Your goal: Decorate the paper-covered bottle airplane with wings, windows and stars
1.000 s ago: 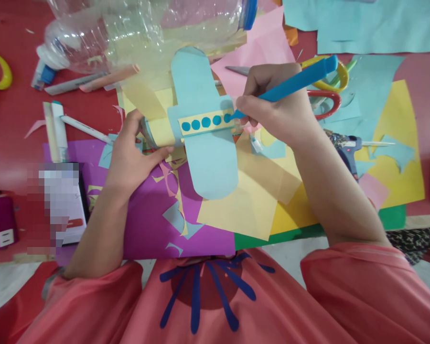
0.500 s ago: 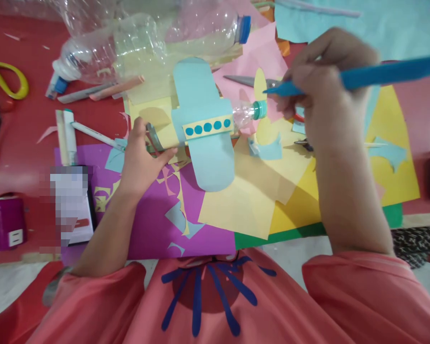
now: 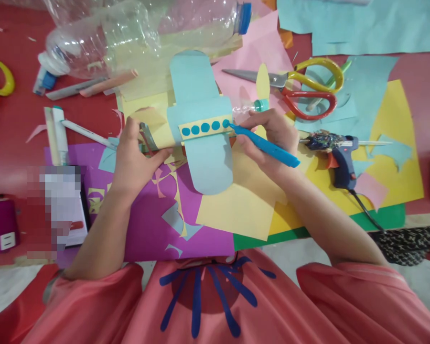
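Observation:
A toy airplane (image 3: 197, 111) made from a plastic bottle lies across the paper sheets, wrapped in light blue and cream paper with two rounded wings. Along its side runs a pale yellow strip bearing a row of blue dots (image 3: 205, 126). My left hand (image 3: 136, 160) grips the tail end between thumb and fingers. In my right hand (image 3: 272, 138) is a blue marker (image 3: 270, 145), its tip at the dot nearest the bottle's neck. A yellow paper propeller blade (image 3: 263, 82) stands at the green cap (image 3: 261, 105).
Yellow-and-red scissors (image 3: 310, 88) and a glue gun (image 3: 338, 155) lie to the right. Clear plastic bottles (image 3: 103, 45) fill the back left. A phone (image 3: 71, 205), paper scraps (image 3: 179, 220) and a white pen (image 3: 89, 134) are on the left.
My right hand has come down and left, bringing the marker's tip from the air onto the last dot. The scissors and glue gun are now uncovered. My left hand keeps its grip.

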`<state>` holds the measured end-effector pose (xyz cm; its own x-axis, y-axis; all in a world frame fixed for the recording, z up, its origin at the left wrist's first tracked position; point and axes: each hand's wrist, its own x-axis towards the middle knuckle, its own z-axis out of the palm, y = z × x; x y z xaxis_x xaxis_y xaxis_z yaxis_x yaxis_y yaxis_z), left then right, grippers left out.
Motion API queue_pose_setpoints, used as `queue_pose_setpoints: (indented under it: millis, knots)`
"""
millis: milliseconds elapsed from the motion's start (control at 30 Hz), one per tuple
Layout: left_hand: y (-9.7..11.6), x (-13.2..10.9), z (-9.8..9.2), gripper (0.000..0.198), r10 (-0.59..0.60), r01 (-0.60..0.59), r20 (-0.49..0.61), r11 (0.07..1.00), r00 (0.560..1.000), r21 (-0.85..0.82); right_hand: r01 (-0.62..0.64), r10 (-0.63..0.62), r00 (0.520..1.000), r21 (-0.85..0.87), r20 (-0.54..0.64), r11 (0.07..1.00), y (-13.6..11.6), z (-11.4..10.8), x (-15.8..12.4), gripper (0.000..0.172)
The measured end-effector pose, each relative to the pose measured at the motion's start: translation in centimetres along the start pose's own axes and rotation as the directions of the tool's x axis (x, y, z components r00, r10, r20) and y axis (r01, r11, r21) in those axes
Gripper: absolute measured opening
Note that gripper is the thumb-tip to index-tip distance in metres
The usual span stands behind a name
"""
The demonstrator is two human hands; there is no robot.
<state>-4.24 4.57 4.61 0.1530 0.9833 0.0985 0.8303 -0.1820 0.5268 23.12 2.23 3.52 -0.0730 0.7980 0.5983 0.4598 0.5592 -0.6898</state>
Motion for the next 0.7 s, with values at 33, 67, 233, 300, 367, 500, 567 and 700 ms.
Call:
queue_pose_setpoints:
  millis: [33, 67, 233, 300, 367, 500, 567, 700]
  knots:
    - [-0.1, 0.0, 0.0, 0.074, 0.02, -0.02, -0.003, 1.0, 1.0, -0.003, 0.006, -0.006, 1.0, -0.016, 0.002, 1.0, 0.0, 0.0, 0.0, 0.012]
    - [-0.3, -0.1, 0.0, 0.075, 0.043, -0.043, -0.007, 0.999, 0.999, -0.006, 0.013, -0.012, 1.0, -0.028, 0.007, 1.0, 0.0, 0.0, 0.0, 0.011]
    - [-0.9, -0.2, 0.0, 0.077, 0.11, -0.11, -0.018, 0.994, 0.994, 0.001, 0.032, -0.031, 0.999, -0.048, 0.021, 0.998, 0.0, -0.1, 0.1, 0.006]
    - [-1.1, -0.2, 0.1, 0.077, 0.115, -0.115, -0.019, 0.993, 0.993, 0.002, 0.006, -0.004, 0.999, -0.047, 0.044, 0.999, 0.1, -0.2, 0.1, 0.008]
    - [-1.1, -0.2, 0.2, 0.078, 0.118, -0.118, -0.027, 0.993, 0.993, 0.005, -0.011, 0.014, 0.997, -0.045, 0.074, 0.999, 0.2, -0.2, 0.0, 0.011]
    - [-1.4, -0.2, 0.3, 0.08, 0.119, -0.119, -0.03, 0.993, 0.992, -0.01, -0.011, 0.013, 1.0, -0.048, 0.029, 0.999, 0.0, -0.3, -0.1, 0.018]
    - [-1.6, -0.2, 0.4, 0.082, 0.143, -0.144, -0.022, 0.989, 0.989, -0.037, -0.042, 0.042, 0.999, -0.022, -0.027, 0.999, -0.2, -0.6, 0.1, 0.021]
    - [-2.3, -0.1, 1.1, 0.085, 0.201, -0.204, -0.035, 0.974, 0.979, -0.1, -0.089, 0.109, 0.976, 0.111, -0.191, 0.99, -0.7, -1.4, 0.6, 0.026]
